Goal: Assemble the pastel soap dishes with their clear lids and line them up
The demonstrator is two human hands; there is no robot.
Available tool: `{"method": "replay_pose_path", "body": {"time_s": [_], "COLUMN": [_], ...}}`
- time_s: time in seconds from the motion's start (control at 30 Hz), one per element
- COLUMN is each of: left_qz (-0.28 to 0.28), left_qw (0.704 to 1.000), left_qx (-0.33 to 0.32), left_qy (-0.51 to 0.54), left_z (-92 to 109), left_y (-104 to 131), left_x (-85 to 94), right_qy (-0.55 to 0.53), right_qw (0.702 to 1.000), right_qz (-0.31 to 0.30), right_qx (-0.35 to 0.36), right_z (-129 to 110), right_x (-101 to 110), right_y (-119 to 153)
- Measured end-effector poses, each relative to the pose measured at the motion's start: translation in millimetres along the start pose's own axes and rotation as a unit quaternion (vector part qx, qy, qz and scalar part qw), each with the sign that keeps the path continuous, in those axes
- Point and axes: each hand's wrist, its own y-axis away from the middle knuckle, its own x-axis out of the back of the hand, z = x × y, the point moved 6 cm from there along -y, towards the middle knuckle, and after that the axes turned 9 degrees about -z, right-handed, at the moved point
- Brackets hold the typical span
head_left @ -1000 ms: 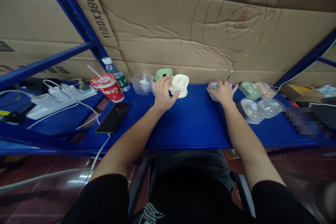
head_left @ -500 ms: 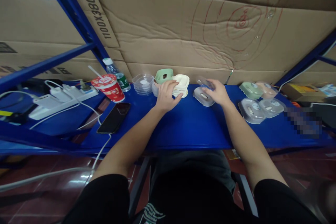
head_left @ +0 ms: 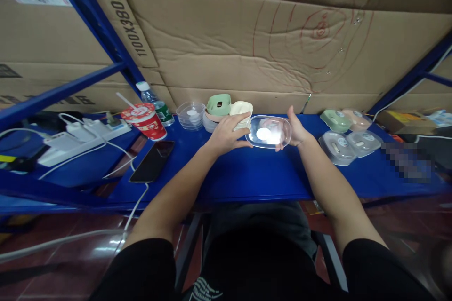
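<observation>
Left hand (head_left: 228, 135): partly open, thumb and fingertips at the left end of a clear plastic shell (head_left: 270, 132); firmness of grip cannot be told. Right hand (head_left: 294, 132): loosely curved, thumb raised, fingers behind the shell's right end, holding it above the middle of the blue table (head_left: 254, 181). From left: white power strip (head_left: 84, 141); red cup (head_left: 144, 122) with straw; capped bottle (head_left: 158, 107), just behind the cup; black phone (head_left: 151, 162), near side; nested clear shells (head_left: 191, 115), far side; green piece (head_left: 218, 104); cream pieces (head_left: 242, 107), partly hidden by the left hand; green case (head_left: 335, 120) and pink case (head_left: 356, 120), far right, side by side; two grey cases (head_left: 338, 149), nearer; cardboard box (head_left: 406, 123), rightmost.
</observation>
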Motion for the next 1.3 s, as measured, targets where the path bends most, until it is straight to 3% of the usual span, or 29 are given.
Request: {"method": "replay_pose_path", "body": {"time_s": [0.1, 0.17, 0.23, 0.33, 0.4, 0.57, 0.7, 0.8, 0.97, 1.13, 1.3], "left_qz": [0.039, 0.109, 0.208, 0.333, 0.362, 0.350, 0.317, 0.290, 0.269, 0.266, 0.269], "left_qw": [0.998, 0.986, 0.955, 0.895, 0.865, 0.840, 0.825, 0.821, 0.816, 0.812, 0.815], "left_qx": [0.049, 0.130, 0.212, 0.291, 0.339, 0.412, 0.466, 0.491, 0.512, 0.519, 0.513], "left_qy": [0.012, 0.002, -0.027, -0.065, -0.074, -0.033, -0.030, -0.036, -0.024, -0.030, -0.029], "left_z": [-17, -38, -60, -87, -103, -133, -138, -135, -136, -142, -147], "left_y": [5, 13, 27, 49, 60, 73, 77, 75, 73, 75, 77], "left_x": [3.0, 13.9, 31.1, 55.0, 62.9, 59.4, 49.0, 44.5, 41.5, 39.2, 36.8], "right_qy": [0.010, 0.012, 0.009, 0.010, 0.016, 0.064, 0.138, 0.257, 0.439, 0.508, 0.528], "right_qw": [0.991, 0.969, 0.944, 0.928, 0.929, 0.931, 0.919, 0.888, 0.820, 0.796, 0.802], "right_qz": [0.117, 0.217, 0.292, 0.332, 0.332, 0.315, 0.326, 0.345, 0.350, 0.319, 0.276], "right_qx": [0.061, 0.118, 0.156, 0.166, 0.165, 0.171, 0.176, 0.166, 0.110, 0.082, -0.025], "right_z": [-5, -10, -10, -5, -2, 2, 3, 2, 2, 4, 17], "right_x": [15, 29, 41, 53, 57, 54, 54, 55, 54, 52, 58], "right_y": [-4, -4, -2, -1, -3, -5, -6, -4, -2, -5, -6]}}
